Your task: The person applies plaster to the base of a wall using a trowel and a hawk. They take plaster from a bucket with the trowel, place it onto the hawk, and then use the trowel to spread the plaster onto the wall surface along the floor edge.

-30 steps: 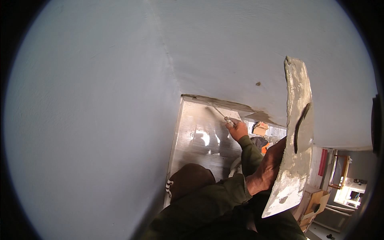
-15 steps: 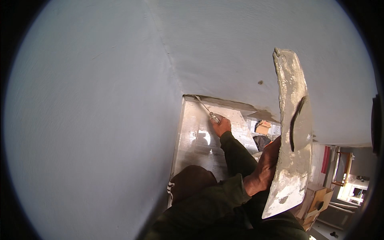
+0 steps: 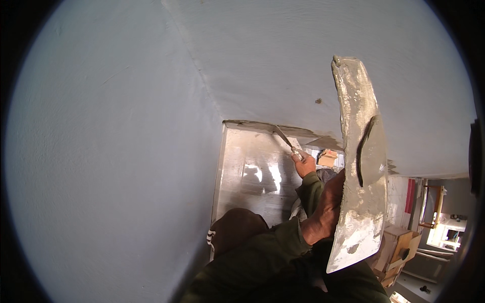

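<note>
My left hand [image 3: 323,217] is wrapped behind a long, mortar-smeared plastering trowel [image 3: 356,222], held upright at the right, with a heap of grey mortar [image 3: 374,151] on its face. Farther in, my right hand [image 3: 303,161] grips a narrow scraper [image 3: 284,135] by its handle. The scraper's tip touches the dark, mortar-streaked band [image 3: 257,124] along the bottom edge of the blue-grey wall, above the shiny tiled surface [image 3: 237,171]. My left fingers are mostly hidden by the trowel.
A plain wall [image 3: 111,161] fills the left, meeting the other at a corner. A brown, rounded cloth-covered shape [image 3: 237,227] is low in the middle. Cardboard boxes [image 3: 396,245], a wooden frame [image 3: 432,204] and a small cardboard piece [image 3: 327,157] sit rightward.
My right hand and scraper first moved left toward the corner, then back right along the band. The trowel in my left hand shifted left and slightly up in the view.
</note>
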Action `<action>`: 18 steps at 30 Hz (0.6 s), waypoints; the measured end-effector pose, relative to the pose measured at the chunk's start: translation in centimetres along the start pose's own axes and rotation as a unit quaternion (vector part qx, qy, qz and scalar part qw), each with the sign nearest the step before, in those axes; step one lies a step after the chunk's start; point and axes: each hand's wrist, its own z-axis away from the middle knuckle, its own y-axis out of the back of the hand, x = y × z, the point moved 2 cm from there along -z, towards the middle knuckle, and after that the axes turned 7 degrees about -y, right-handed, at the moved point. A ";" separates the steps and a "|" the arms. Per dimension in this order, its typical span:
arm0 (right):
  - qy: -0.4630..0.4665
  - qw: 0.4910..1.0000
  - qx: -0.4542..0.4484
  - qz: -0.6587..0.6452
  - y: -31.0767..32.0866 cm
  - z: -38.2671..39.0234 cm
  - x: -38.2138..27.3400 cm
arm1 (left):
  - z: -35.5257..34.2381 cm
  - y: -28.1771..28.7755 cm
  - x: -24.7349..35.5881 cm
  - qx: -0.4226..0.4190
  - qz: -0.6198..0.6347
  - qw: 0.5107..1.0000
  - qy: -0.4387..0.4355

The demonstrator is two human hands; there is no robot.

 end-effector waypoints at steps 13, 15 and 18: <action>-0.098 0.981 0.027 0.163 15.6 -0.2 4.4 | -0.2 0.1 -1.1 -0.024 -0.094 0.995 0.002; -0.116 0.974 0.008 0.193 14.7 0.4 4.0 | -0.2 0.3 -1.4 -0.032 -0.104 0.994 -0.024; -0.103 0.953 -0.020 0.284 13.6 0.7 1.7 | -0.9 -0.1 -1.3 -0.042 -0.064 0.997 -0.032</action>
